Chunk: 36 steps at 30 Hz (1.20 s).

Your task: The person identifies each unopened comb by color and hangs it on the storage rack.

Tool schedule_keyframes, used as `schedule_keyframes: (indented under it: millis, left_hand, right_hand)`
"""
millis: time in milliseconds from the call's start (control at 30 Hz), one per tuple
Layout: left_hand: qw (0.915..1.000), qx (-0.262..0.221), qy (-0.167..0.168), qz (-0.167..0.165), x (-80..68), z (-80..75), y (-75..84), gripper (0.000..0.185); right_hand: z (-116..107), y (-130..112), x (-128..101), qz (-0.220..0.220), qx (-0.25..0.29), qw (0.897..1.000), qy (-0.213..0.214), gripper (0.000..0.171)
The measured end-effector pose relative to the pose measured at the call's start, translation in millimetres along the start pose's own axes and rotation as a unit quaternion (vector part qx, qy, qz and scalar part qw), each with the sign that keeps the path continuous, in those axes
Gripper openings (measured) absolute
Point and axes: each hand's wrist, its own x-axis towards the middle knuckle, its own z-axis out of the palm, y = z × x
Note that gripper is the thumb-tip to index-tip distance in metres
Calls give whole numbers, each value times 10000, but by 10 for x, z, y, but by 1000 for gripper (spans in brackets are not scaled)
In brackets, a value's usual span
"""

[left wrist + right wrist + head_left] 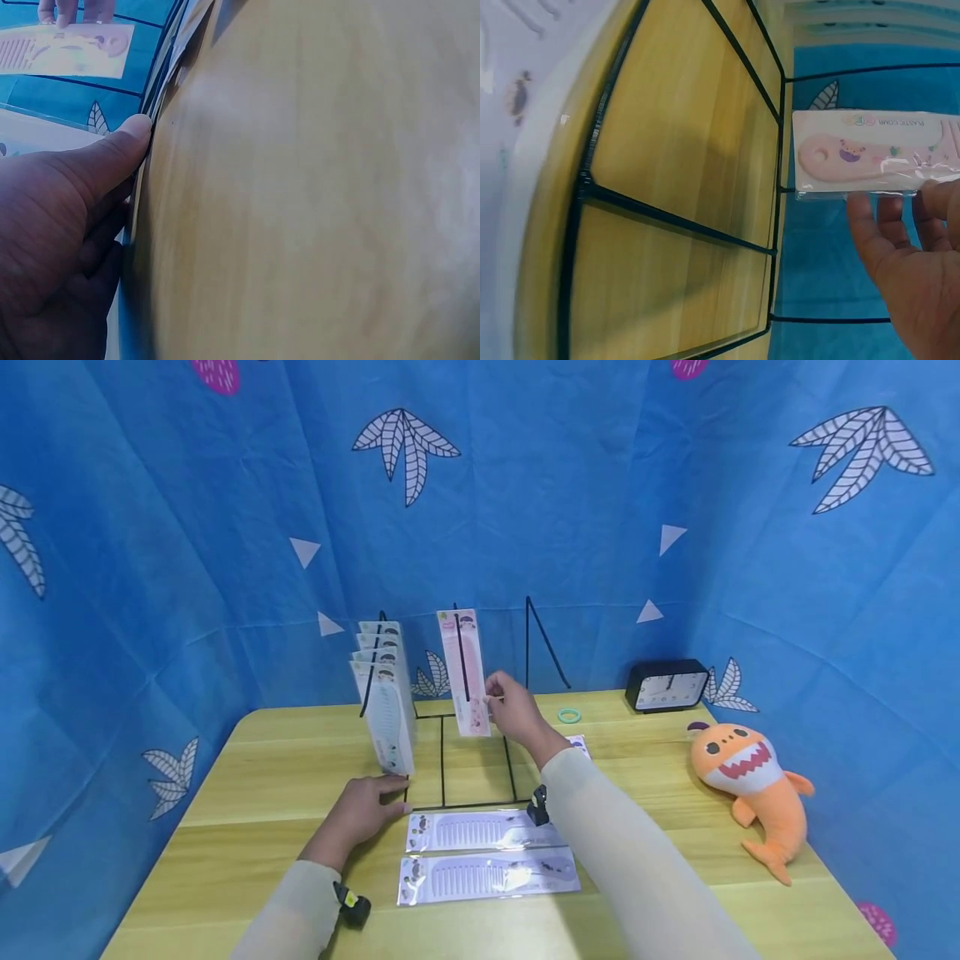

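A pink comb in a clear packet (468, 672) hangs upright at the middle hook of a black wire rack (442, 760). My right hand (516, 710) pinches the packet's right edge near its lower half; in the right wrist view the fingertips meet the edge of the pink comb packet (877, 154). At the rack's front left corner, my left hand (363, 814) rests on the table with thumb and fingers spread, touching the wire base. Several packed combs (386, 710) hang on the left hook, just above that hand.
Two packed lilac combs (487, 877) lie flat before the rack. Part of another packet (578, 744) shows behind my right forearm. A green ring (569, 716), a black clock (667, 685) and an orange plush shark (757, 793) are on the right. The right hook (551, 647) carries nothing.
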Motion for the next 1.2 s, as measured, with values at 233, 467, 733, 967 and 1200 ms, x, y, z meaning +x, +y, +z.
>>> schedule_keyframes:
  millis: [233,467,733,967,1200]
  left_hand:
    - [10000,-22,-12,-28,-3,-13,1,47]
    - [10000,36,-18,-14,12,-3,0,46]
    - [10000,-12,-46,-71,15,-1,-19,47]
    - [9999,117,-20,12,42,-3,-22,48]
    - [9998,191,-40,44,46,14,-35,48]
  right_hand:
    - [13,-5,94,299,-140,9994,40,9]
    - [44,-15,98,425,-241,9987,140,8]
    - [59,-39,74,426,-256,9987,125,8]
    - [55,-25,65,231,-222,9993,167,12]
    - [93,23,79,280,-22,9994,214,19]
